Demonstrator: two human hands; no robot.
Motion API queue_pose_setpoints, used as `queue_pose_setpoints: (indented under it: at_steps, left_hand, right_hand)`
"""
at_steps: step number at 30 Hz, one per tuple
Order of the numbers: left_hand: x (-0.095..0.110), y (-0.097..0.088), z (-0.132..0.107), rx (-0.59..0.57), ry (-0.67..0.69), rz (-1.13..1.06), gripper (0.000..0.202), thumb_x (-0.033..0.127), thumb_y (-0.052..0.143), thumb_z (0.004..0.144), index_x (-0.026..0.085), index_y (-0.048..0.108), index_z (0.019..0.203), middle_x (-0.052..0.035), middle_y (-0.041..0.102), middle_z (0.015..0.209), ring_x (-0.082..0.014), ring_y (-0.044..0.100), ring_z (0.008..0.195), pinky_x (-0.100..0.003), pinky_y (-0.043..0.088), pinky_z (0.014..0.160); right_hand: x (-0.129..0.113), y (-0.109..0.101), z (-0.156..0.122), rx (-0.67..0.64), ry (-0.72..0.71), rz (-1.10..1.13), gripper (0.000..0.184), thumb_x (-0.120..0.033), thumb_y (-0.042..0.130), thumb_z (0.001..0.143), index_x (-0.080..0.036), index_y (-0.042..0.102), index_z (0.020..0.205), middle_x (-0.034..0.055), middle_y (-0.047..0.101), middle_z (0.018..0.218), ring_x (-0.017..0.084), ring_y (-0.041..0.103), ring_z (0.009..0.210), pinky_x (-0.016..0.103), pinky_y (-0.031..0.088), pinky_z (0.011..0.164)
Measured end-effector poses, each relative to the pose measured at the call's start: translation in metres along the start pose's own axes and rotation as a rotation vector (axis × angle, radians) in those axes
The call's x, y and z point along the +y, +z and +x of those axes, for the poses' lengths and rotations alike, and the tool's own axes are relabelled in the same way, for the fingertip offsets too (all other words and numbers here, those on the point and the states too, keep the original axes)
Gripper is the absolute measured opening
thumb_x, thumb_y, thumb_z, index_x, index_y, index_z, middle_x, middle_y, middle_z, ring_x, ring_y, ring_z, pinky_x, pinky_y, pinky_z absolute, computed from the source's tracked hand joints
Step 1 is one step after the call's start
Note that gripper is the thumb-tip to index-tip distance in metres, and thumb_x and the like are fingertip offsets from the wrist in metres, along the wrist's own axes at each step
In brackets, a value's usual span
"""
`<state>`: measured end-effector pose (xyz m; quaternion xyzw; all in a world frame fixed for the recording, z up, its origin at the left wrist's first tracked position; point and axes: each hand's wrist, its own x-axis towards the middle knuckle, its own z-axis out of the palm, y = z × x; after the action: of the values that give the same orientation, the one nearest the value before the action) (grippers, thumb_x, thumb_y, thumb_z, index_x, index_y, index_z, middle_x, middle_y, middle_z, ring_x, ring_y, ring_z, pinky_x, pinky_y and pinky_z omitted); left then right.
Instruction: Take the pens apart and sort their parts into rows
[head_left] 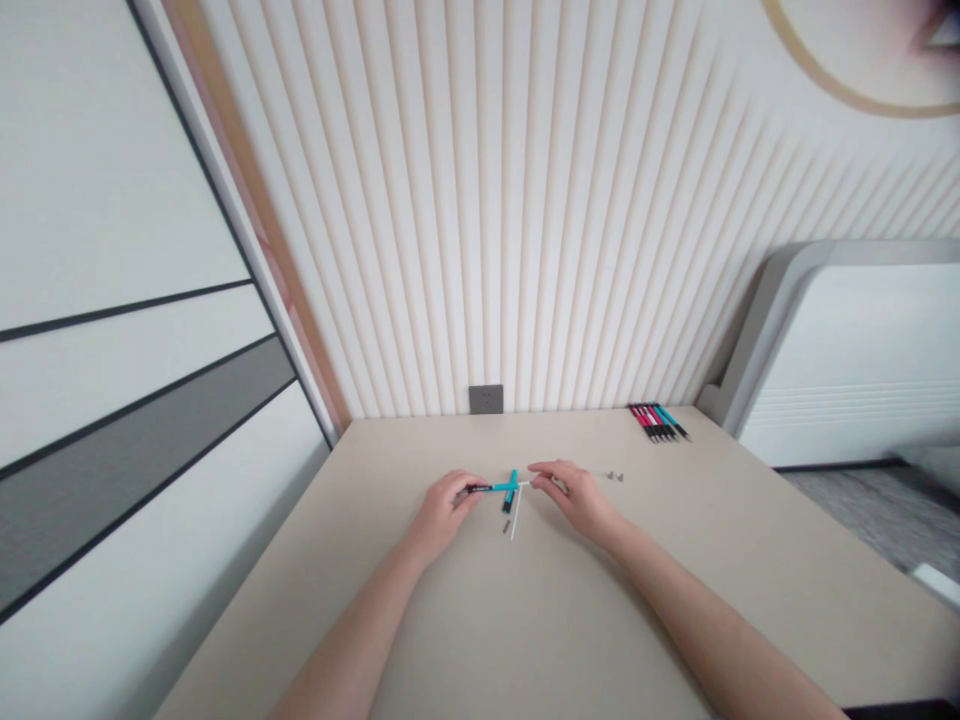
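My left hand point(448, 504) pinches the dark end of a teal pen barrel point(495, 487) that lies level just above the beige table point(465, 620). My right hand point(571, 490) pinches a thin white refill at the barrel's other end. A second teal pen piece point(511, 491) lies across under the barrel. A white refill point(516, 515) and a tiny dark part point(506, 526) lie beside it on the table.
A row of several red, pink and teal pens point(658, 421) lies at the table's back right. Small metal parts point(615, 476) sit right of my right hand. A grey wall socket point(486, 399) is behind; a white cabinet point(847, 350) stands at right.
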<state>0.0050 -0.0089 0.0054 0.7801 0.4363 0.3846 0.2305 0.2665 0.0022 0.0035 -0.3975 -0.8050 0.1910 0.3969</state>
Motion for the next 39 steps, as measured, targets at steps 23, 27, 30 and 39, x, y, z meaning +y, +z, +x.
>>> queue_pose_setpoints:
  at_steps: [23,27,30,39]
  left_hand:
    - [0.0,0.002,0.001,0.122,-0.069,0.031,0.018,0.03,0.054,0.089,0.02,0.068,0.096,-0.0043,0.069,0.09,-0.017,0.059,0.075,-0.028,0.046,0.07]
    - [0.0,0.002,0.001,0.117,-0.066,0.023,0.018,0.029,0.054,0.089,0.02,0.067,0.096,-0.0041,0.069,0.091,-0.0173,0.06,0.077,-0.027,0.046,0.071]
    - [0.001,0.002,0.001,0.112,-0.074,0.019,0.018,0.029,0.053,0.089,0.019,0.067,0.097,-0.0044,0.069,0.092,-0.0174,0.06,0.077,-0.028,0.046,0.071]
    - [-0.001,0.003,0.001,0.105,-0.084,0.025,0.019,0.03,0.052,0.09,0.02,0.067,0.097,-0.004,0.069,0.091,-0.017,0.059,0.075,-0.028,0.046,0.069]
  right_hand:
    - [0.036,-0.013,-0.002,-0.069,0.295,-0.593,0.017,-0.028,0.058,0.086,-0.023,0.075,0.088,0.0101,0.069,0.088,0.025,0.061,0.09,0.034,0.04,0.079]
    - [0.029,-0.013,-0.001,-0.089,0.31,-0.582,0.018,-0.029,0.059,0.085,-0.024,0.074,0.092,0.0094,0.068,0.091,0.026,0.06,0.092,0.034,0.039,0.08]
    - [0.026,-0.012,-0.001,-0.103,0.292,-0.565,0.018,-0.03,0.058,0.085,-0.024,0.073,0.094,0.0083,0.069,0.092,0.025,0.06,0.093,0.034,0.038,0.08]
    - [0.022,-0.011,0.0,-0.12,0.261,-0.509,0.02,-0.028,0.057,0.086,-0.026,0.072,0.099,0.007,0.071,0.095,0.024,0.062,0.091,0.033,0.039,0.079]
